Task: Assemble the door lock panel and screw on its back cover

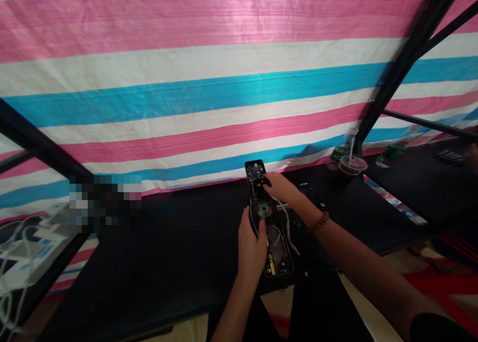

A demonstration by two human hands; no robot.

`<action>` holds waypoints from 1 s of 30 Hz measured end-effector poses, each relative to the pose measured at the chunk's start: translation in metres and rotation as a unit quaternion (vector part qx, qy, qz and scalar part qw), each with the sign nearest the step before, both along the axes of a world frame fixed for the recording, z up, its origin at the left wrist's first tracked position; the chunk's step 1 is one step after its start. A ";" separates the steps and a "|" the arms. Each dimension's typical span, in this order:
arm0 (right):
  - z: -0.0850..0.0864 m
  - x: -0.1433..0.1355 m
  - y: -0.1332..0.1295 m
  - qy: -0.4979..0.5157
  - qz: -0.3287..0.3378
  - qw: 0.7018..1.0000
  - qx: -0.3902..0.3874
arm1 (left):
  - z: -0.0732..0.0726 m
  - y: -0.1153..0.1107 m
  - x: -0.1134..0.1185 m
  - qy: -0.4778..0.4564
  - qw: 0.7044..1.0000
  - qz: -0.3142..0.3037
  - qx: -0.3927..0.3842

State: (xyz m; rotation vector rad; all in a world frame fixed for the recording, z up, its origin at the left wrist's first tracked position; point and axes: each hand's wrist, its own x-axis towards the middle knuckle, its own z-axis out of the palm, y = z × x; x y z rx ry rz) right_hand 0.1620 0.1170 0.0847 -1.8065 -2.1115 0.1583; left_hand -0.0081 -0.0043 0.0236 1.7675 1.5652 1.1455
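Note:
A long, narrow black electronic device housing point(279, 255) lies opened on the dark table, tilted slightly, its inside facing up. A circuit board point(255, 171) fills its far end, a round part point(265, 209) sits mid-length, and a brass-coloured piece point(272, 267) lies near the close end. My left hand point(252, 247) grips the housing's left side, thumb over the rim. Fingers of my right hand point(281, 187) are pinched together at the lower edge of the circuit board; what is between them is hidden. Beneath that hand, a pale cable point(287, 227) runs down along the right side.
Small loose parts, including a small round piece point(323, 204), lie right of the housing on the black table point(168, 252). Farther right stand a plastic cup point(352, 167) with a straw and a bottle point(338, 154). White cables point(24, 262) hang at left. Black metal posts point(398, 78) flank a striped sheet.

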 end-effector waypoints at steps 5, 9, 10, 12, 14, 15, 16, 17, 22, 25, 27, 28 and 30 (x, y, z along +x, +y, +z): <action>0.010 -0.010 0.008 -0.050 -0.017 0.998 -0.018 | -0.029 -0.040 0.022 0.030 0.998 -0.029 0.037; 0.010 -0.013 0.010 -0.070 -0.024 0.997 0.000 | -0.037 -0.043 0.022 0.041 0.997 -0.041 0.055; 0.009 -0.012 0.010 -0.073 -0.022 0.997 0.010 | -0.038 -0.042 0.022 0.043 0.996 -0.044 0.060; 0.007 -0.011 0.010 -0.080 -0.010 0.996 0.034 | -0.039 -0.041 0.021 0.048 0.996 -0.043 0.067; 0.005 -0.010 0.009 -0.087 0.010 0.994 0.061 | -0.039 -0.041 0.020 0.050 0.996 -0.037 0.068; 0.004 -0.010 0.009 -0.089 0.023 0.993 0.073 | -0.039 -0.041 0.020 0.049 0.996 -0.034 0.067; 0.003 -0.010 0.008 -0.091 0.034 0.992 0.083 | -0.038 -0.041 0.020 0.046 0.996 -0.033 0.066; 0.002 -0.010 0.007 -0.091 0.044 0.991 0.092 | -0.037 -0.041 0.021 0.042 0.997 -0.033 0.063; 0.015 -0.009 0.001 -0.069 0.034 0.985 0.153 | -0.035 -0.042 0.021 0.027 0.998 -0.012 0.048; 0.029 0.001 0.000 0.006 -0.021 0.977 0.210 | -0.036 -0.042 0.021 0.016 0.999 -0.001 0.049; 0.034 0.015 0.002 0.064 -0.061 0.979 0.185 | -0.036 -0.041 0.020 0.009 0.999 0.007 0.049; 0.033 0.023 0.004 0.087 -0.076 0.981 0.158 | -0.037 -0.041 0.020 0.006 0.999 0.008 0.047; 0.027 0.040 0.008 0.119 -0.095 0.982 0.111 | -0.037 -0.040 0.019 0.004 0.999 0.004 0.041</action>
